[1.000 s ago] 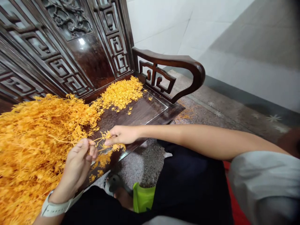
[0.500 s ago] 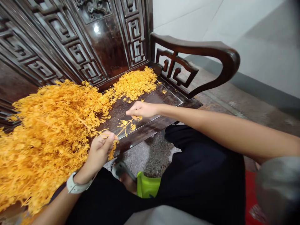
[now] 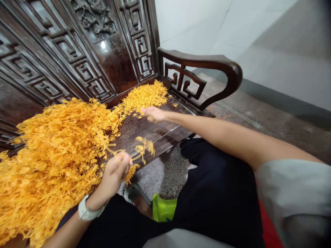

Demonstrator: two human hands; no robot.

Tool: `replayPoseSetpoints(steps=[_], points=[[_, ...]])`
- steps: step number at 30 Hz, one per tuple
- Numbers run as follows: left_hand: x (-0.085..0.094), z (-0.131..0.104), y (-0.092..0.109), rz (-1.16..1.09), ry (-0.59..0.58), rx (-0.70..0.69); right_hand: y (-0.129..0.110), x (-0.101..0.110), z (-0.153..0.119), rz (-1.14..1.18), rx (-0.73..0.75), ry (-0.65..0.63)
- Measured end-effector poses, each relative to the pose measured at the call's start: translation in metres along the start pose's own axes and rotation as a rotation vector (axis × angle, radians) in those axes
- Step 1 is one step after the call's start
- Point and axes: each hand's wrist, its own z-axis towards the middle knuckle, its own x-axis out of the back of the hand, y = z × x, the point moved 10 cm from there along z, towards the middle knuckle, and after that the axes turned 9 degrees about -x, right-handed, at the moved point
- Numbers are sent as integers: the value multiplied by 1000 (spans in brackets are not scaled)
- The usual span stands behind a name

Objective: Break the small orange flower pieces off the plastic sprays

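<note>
My left hand, with a pale watch on its wrist, is closed on a yellow-orange artificial flower branch. Forked, blurred tips of the branch stick out to the right of the fingers, and part of its stem runs left toward a large heap of such branches. Over the dark wooden seat, my right hand is beside a smaller pile of loose yellow florets. Motion smears its fingers, which look closed around a small yellow piece.
The seat belongs to a dark carved bench with a latticed back and a curved armrest. A few stray florets lie near the armrest. Between my legs, a bright green plastic object is on the speckled floor.
My right hand has come away from the branch tips, moving up toward the small pile. My left hand still holds the branch, whose tips have swung. The view has shifted slightly.
</note>
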Motion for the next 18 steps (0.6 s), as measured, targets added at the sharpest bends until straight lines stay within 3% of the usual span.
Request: replayPoseSetpoints(steps=[3,5,7,9,11,12,14,16,18], points=[[17,-12,12,107,53,-103,16,63,-16,-32,-60,121],[31,-12,6,75,108,-81,32,67,-28,-110,-114,27],[42,-6,-6,-8,148,-20,53,38,-40,-216,-206,-188],[51,0,-13,-80,192,20,71,-6,-54,-324,-308,-448],[54,4,-13,-120,217,28,67,-39,-59,-358,-331,-606],[53,5,-12,-130,214,26,49,-42,-51,-302,-266,-567],[48,4,-9,-138,179,20,-7,-19,-27,-105,-48,-321],[40,3,-8,-138,133,15,-65,32,-14,103,162,12],[36,4,-10,-135,110,12,-101,79,-17,259,275,308]])
